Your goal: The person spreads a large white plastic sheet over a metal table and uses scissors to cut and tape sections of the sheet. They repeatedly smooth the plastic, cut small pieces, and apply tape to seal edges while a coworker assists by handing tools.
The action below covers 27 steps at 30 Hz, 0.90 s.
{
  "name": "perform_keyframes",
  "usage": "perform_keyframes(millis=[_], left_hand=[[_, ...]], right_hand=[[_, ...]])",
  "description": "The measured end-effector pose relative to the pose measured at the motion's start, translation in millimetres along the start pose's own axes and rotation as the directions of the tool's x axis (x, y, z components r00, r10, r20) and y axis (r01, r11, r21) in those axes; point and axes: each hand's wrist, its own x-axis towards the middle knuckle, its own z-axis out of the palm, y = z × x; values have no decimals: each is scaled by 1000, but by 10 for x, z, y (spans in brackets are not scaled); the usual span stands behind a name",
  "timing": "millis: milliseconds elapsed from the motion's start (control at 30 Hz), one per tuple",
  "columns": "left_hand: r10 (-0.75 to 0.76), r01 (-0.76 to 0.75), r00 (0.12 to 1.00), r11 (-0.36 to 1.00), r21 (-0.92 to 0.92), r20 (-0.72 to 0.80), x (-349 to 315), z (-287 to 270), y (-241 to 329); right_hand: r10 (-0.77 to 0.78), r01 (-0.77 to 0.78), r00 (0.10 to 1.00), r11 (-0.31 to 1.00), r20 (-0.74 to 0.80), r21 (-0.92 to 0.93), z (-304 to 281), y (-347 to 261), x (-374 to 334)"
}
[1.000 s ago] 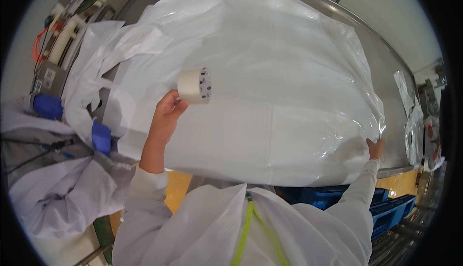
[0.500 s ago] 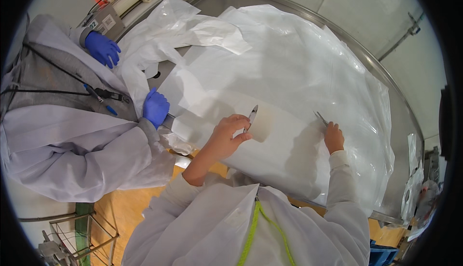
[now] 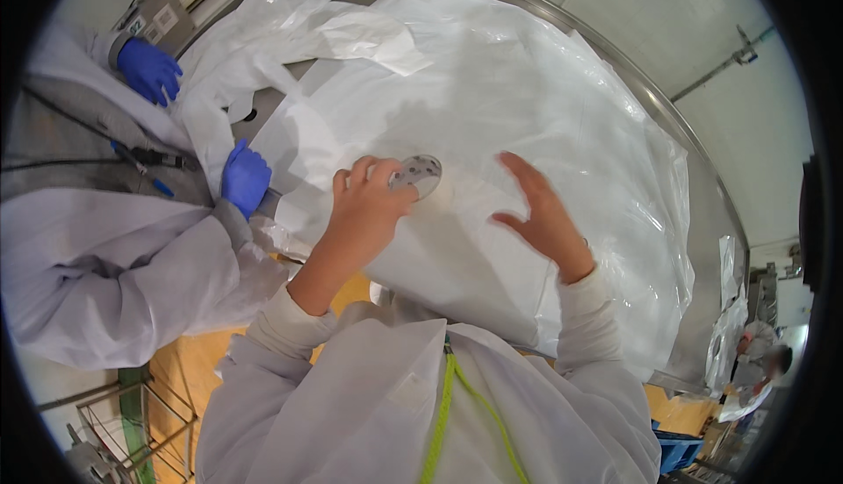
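Observation:
My left hand (image 3: 364, 203) is closed on a round, shallow, clear dish (image 3: 421, 175) with dark spots on its face. Thumb and fingers grip its left rim, and it is held tilted above a white plastic sheet (image 3: 492, 282). To the right, my right hand (image 3: 546, 220) hovers over the same sheet with fingers and thumb spread apart. Nothing shows between them. The sheet looks layered and wrinkled, with glossy creases along its right side.
A metal table (image 3: 716, 220) with a raised rim lies under the sheet. At the left stands a co-worker with blue gloves (image 3: 246, 178). Crumpled white plastic (image 3: 255, 54) lies at the far left, beside a machine (image 3: 167, 20). A blue crate (image 3: 676, 451) sits lower right.
The dish has turned from edge-on to show its spotted face. My right hand has moved left and opened; the thin two-pronged metal tool it held is no longer visible.

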Motion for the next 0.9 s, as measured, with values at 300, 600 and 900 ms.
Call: perform_keyframes(millis=[300, 600, 900], left_hand=[[-95, -87, 909, 910, -405, -407, 190, -355, 317], [-27, -82, 975, 880, -467, -222, 67, -786, 345], [-139, -71, 923, 854, -516, -358, -46, -854, 396]], right_hand=[[-82, 121, 987, 942, -137, 312, 93, -374, -17], [-149, 231, 971, 779, -186, 583, 114, -602, 130], [-204, 283, 945, 900, -255, 330, 127, -820, 230]])
